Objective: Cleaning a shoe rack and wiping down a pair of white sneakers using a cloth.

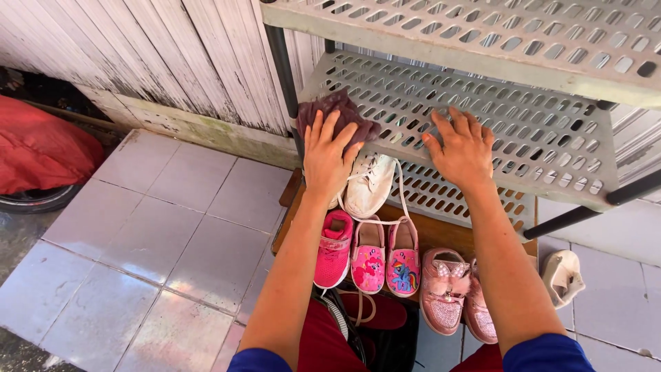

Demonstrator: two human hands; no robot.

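Observation:
My left hand [329, 155] presses a dull purple cloth [342, 114] against the front left corner of a grey perforated plastic shelf [537, 131]. My right hand [463, 148] lies flat on the same shelf, fingers spread, holding nothing. Under the shelf a white lace-up shoe [370, 186] rests on a lower perforated tier. Below it, on a brown board [441, 234], stand a pink child's sneaker [334, 248], a pair of pink cartoon slip-ons [385, 258] and a pair of glittery pink shoes [451, 289].
Another perforated shelf [482, 34] runs above. A weathered white plank wall [172, 55] stands behind. Grey floor tiles [151, 234] spread left. A red bundle [41, 148] lies far left. A beige shoe [563, 275] sits on the right floor. A dark bag [385, 341] lies near my knees.

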